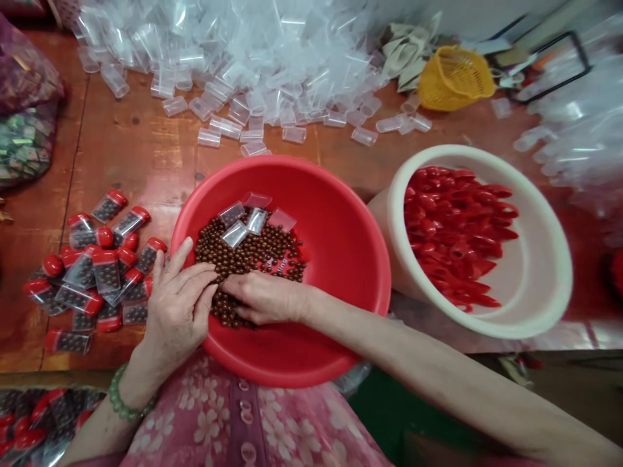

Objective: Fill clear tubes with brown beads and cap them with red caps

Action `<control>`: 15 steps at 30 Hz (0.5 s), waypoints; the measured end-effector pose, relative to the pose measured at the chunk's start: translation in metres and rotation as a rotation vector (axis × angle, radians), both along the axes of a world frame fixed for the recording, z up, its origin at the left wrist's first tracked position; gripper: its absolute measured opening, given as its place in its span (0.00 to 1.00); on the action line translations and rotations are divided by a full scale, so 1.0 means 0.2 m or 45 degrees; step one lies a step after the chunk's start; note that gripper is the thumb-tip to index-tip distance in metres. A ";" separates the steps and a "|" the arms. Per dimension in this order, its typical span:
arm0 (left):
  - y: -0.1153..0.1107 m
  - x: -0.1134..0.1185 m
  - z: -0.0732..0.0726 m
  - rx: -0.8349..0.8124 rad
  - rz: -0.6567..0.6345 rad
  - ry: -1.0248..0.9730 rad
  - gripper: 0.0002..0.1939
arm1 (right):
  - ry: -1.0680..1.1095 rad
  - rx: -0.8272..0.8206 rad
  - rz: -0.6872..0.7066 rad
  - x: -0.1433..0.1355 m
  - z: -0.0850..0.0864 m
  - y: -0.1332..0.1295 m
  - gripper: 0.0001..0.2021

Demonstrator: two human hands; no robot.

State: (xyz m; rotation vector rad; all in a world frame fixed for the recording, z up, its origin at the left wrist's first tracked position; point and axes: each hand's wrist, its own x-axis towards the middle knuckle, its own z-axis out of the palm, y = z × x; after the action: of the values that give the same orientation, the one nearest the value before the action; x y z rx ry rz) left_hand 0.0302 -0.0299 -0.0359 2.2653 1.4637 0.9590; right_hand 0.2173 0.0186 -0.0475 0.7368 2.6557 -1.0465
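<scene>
A large red basin [341,259] holds a heap of small brown balls [248,250], with several clear plastic tubes [235,234] lying on top. My right hand [265,296] reaches into the balls, its fingertips buried among them. Over the basin's left rim rests my left hand [182,301], fingers spread at the top and the thumb near the balls; whether something sits under its fingertips is hidden. To the left lies a pile of filled clear tubes with red caps [106,271].
Right of the basin, a white tub [530,272] holds red plastic parts [452,227]. Behind are a large heap of clear tubes [272,58] and a yellow basket [455,78]. Bags [26,143] stand at far left. More capped tubes [41,421] lie at bottom left.
</scene>
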 end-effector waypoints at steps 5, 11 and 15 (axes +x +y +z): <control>-0.02 0.00 0.05 0.024 -0.002 0.099 0.13 | 0.336 -0.347 -0.392 0.06 0.06 0.03 0.17; 0.00 0.02 0.17 -0.379 -0.261 -0.187 0.26 | 0.575 -0.523 -0.600 0.12 0.22 0.02 0.17; 0.03 0.06 0.19 -0.751 -0.372 -0.480 0.27 | 0.749 -0.418 -0.524 0.13 0.29 0.01 0.12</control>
State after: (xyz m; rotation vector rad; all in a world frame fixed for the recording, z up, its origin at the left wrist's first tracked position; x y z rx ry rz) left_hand 0.0415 -0.0242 0.0031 1.6941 1.0389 0.6944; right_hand 0.2428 0.0205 0.0099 1.0580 2.7071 -2.0239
